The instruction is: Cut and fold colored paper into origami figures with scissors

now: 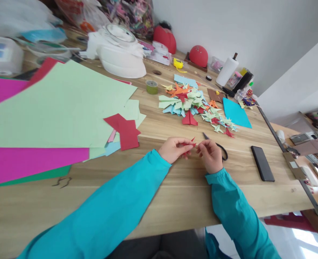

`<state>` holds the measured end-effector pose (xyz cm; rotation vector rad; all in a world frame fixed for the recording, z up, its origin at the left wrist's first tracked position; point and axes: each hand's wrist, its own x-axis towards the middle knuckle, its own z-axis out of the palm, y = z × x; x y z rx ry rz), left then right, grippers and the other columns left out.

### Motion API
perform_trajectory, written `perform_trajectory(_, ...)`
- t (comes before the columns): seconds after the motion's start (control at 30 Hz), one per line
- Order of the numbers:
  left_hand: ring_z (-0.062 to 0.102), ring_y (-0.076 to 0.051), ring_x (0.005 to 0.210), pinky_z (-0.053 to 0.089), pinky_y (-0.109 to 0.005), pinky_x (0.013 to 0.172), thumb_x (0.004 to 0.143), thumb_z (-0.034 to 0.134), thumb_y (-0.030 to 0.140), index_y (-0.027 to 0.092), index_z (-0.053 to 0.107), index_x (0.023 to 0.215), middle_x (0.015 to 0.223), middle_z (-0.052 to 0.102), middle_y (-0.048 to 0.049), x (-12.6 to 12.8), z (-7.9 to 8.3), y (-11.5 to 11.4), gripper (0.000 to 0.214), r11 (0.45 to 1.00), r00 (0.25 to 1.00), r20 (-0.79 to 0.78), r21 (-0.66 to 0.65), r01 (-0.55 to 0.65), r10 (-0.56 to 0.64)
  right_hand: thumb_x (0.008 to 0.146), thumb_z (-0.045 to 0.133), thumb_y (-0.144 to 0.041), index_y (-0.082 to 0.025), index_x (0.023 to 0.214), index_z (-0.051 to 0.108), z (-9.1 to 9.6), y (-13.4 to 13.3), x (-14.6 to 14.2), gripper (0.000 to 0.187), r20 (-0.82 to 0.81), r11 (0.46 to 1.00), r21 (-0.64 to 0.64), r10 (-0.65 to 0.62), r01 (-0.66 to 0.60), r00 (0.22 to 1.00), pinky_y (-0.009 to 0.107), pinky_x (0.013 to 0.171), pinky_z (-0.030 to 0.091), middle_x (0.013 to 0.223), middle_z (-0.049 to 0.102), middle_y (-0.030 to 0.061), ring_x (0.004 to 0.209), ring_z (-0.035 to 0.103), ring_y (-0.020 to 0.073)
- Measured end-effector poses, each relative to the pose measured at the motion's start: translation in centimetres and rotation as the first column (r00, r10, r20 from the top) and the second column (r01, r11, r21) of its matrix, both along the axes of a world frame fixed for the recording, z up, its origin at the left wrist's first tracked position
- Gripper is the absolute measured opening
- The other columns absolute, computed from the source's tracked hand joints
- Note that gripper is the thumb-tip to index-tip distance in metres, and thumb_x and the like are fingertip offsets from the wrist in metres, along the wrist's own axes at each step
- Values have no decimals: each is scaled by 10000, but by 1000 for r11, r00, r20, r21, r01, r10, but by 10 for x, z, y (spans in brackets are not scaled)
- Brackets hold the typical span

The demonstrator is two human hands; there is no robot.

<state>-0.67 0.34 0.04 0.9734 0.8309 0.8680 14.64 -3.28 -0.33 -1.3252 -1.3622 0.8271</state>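
My left hand [176, 149] pinches a small piece of folded red paper [193, 144], mostly hidden by the fingers. At the paper's right end, the fingertips of my right hand [210, 154] are closed on it. Black-handled scissors [225, 153] lie partly behind my right hand. Just beyond the hands is a pile of folded paper shapes [187, 102] in green, blue, red and orange; a red paper plane [189, 118] sits at its near edge. Left of my hands, cut red paper scraps [128, 135] rest on larger sheets.
Large light green sheets [53, 108] and magenta sheets [37, 162] cover the table's left side. A black phone [262, 163] lies to the right. At the back are a white cap [121, 54], a roll of green tape [151, 87], a blue sheet [236, 113] and a yellow tape measure [178, 63].
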Motion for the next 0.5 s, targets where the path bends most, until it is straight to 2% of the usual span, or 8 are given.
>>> perform_trajectory(0.17,599,-127,548,505,-251,478,512,830,311,118,696,760,627,651,-21,-1,0,0,342,999,1000,6,-28,-17,17,695,674,-400,-176,621,557,-3,3,6,263,137,991,-81,-90,102,986,226,463,397,538,571,-12,487,492,100)
perform_trajectory(0.27,591,-120,527,498,-236,460,529,819,299,120,693,756,590,643,-11,-1,2,0,315,1000,1000,2,-14,-17,17,652,696,-367,-175,649,586,-3,3,6,221,118,989,-75,-122,131,985,232,482,414,569,590,-9,515,512,109)
perform_trajectory(0.4,581,-116,495,498,-229,447,551,804,311,130,701,752,551,641,-3,-1,2,0,289,999,1000,-27,52,2,0,682,688,-366,-180,769,640,0,0,2,211,13,999,-48,-20,21,1000,248,534,454,692,650,23,601,577,133)
perform_trajectory(0.5,587,-125,502,500,-231,442,560,796,335,137,705,753,556,650,-7,-1,0,0,292,995,999,-46,96,16,-11,710,688,-362,-187,786,647,1,-2,-2,196,45,1000,-5,16,-16,999,250,538,451,716,662,31,627,587,139)
